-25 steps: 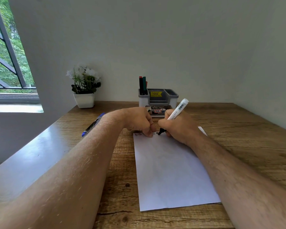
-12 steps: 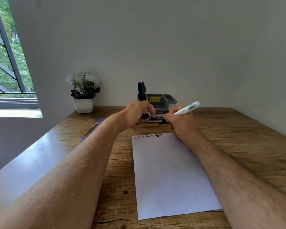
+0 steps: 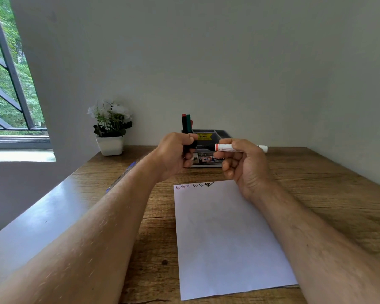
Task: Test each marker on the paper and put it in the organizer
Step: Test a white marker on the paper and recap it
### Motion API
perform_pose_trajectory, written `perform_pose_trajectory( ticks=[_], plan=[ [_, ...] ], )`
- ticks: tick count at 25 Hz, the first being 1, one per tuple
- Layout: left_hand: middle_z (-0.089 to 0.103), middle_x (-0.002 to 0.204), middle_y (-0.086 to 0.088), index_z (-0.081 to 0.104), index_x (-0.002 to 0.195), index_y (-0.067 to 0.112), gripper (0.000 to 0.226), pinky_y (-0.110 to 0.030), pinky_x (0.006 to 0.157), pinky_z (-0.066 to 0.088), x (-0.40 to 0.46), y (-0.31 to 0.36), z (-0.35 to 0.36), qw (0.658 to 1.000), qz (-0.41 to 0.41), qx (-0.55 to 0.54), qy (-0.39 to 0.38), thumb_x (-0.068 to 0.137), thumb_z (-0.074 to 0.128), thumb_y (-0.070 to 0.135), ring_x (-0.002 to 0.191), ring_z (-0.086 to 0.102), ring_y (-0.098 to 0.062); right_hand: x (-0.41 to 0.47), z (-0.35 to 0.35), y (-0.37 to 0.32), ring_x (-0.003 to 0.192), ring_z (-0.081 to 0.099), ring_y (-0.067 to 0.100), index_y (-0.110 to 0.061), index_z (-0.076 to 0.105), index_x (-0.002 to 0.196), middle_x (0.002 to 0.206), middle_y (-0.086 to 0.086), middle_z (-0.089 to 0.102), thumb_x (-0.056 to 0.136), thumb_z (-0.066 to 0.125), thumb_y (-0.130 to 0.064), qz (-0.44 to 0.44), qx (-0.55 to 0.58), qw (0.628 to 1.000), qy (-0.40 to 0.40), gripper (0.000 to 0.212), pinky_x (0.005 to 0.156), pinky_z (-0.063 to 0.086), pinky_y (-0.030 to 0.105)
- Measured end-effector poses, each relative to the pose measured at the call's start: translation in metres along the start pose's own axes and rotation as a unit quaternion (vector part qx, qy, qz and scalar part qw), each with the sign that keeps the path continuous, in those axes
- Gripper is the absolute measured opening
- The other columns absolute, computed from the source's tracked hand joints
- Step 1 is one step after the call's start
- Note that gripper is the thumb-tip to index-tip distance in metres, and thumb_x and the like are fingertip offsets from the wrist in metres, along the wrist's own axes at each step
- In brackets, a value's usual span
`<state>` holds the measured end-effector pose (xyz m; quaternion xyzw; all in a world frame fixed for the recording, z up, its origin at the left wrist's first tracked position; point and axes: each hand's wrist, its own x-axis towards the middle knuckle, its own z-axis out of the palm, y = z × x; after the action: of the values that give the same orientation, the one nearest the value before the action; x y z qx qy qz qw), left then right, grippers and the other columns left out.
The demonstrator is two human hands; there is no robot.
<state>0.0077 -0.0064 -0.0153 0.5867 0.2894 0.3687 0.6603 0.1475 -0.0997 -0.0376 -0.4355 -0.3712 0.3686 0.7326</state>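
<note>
Partly hidden, black cap (image 3: 190, 148) in left hand (image 3: 173, 154), organizer (image 3: 208, 150) behind hands.

Right hand (image 3: 242, 163) grips uncapped marker (image 3: 237, 148) — left hand (image 3: 176, 153) grips cap (image 3: 190, 148).

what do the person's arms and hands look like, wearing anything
Both forearms are bare with visible hair: no sleeves reach into view. The left hand and right hand wear no gloves, and no rings, watch or wristbands show. Nothing is marked on them.
</note>
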Motion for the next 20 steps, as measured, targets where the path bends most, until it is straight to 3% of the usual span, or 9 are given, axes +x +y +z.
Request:
perform_pose_trajectory(
  ticks=[7,10,13,15,18,20],
  plan=[
    [0.049,0.088,-0.008,0.06,0.122,0.004,0.035,-0.026,0.056,0.037,-0.002,-0.003,0.004,0.999,-0.002,0.028,-0.032,0.1,0.033,0.011,0.067,0.039,-0.014,0.0,0.003,0.0,0.042,0.058,0.017,-0.012,0.061,0.086,0.079,0.015,0.075,0.093,0.054,-0.016,0.013,-0.009,1.0,0.003,0.01,0.038,0.035,0.018],
    [0.05,0.087,-0.009,0.062,0.118,0.005,0.032,-0.027,0.057,0.037,-0.001,-0.002,0.003,0.999,0.014,0.022,-0.024,0.101,0.035,0.008,0.065,0.04,-0.014,0.001,0.001,0.001,0.042,0.057,0.017,-0.017,0.065,0.085,0.083,0.015,0.076,0.09,0.064,-0.015,-0.009,-0.026,1.0,0.012,0.005,0.037,0.036,0.018],
    [0.056,0.079,-0.009,0.059,0.108,0.006,0.016,-0.027,0.056,0.044,0.001,0.0,0.0,0.998,0.054,-0.019,0.02,0.099,0.046,0.007,0.062,0.049,-0.014,0.003,-0.003,0.002,0.045,0.052,0.015,-0.018,0.072,0.088,0.079,0.009,0.074,0.084,0.074,-0.016,-0.053,-0.081,0.995,0.029,0.006,0.039,0.035,0.019],
    [0.063,0.074,-0.01,0.056,0.102,0.006,0.006,-0.024,0.054,0.05,0.003,0.001,-0.004,0.993,0.092,-0.041,0.064,0.096,0.056,0.008,0.06,0.058,-0.014,0.001,-0.002,0.004,0.048,0.052,0.01,-0.017,0.075,0.09,0.072,0.002,0.071,0.081,0.078,-0.017,-0.104,-0.186,0.976,0.039,0.01,0.041,0.038,0.021],
    [0.069,0.074,-0.01,0.057,0.095,0.01,0.011,-0.024,0.055,0.054,0.006,0.0,-0.01,0.985,0.124,-0.008,0.12,0.094,0.064,0.018,0.061,0.064,-0.016,-0.002,0.0,0.013,0.051,0.052,0.0,-0.018,0.075,0.087,0.062,-0.013,0.06,0.079,0.081,-0.022,-0.19,-0.343,0.919,0.037,0.011,0.047,0.037,0.01],
    [0.073,0.081,-0.011,0.057,0.086,0.013,0.018,-0.027,0.059,0.056,0.008,-0.003,-0.011,0.98,0.131,0.019,0.148,0.092,0.068,0.025,0.065,0.068,-0.018,-0.002,0.0,0.016,0.052,0.052,0.001,-0.018,0.072,0.087,0.062,-0.012,0.058,0.081,0.079,-0.022,-0.231,-0.388,0.892,0.023,0.009,0.046,0.035,0.008]
  ],
)
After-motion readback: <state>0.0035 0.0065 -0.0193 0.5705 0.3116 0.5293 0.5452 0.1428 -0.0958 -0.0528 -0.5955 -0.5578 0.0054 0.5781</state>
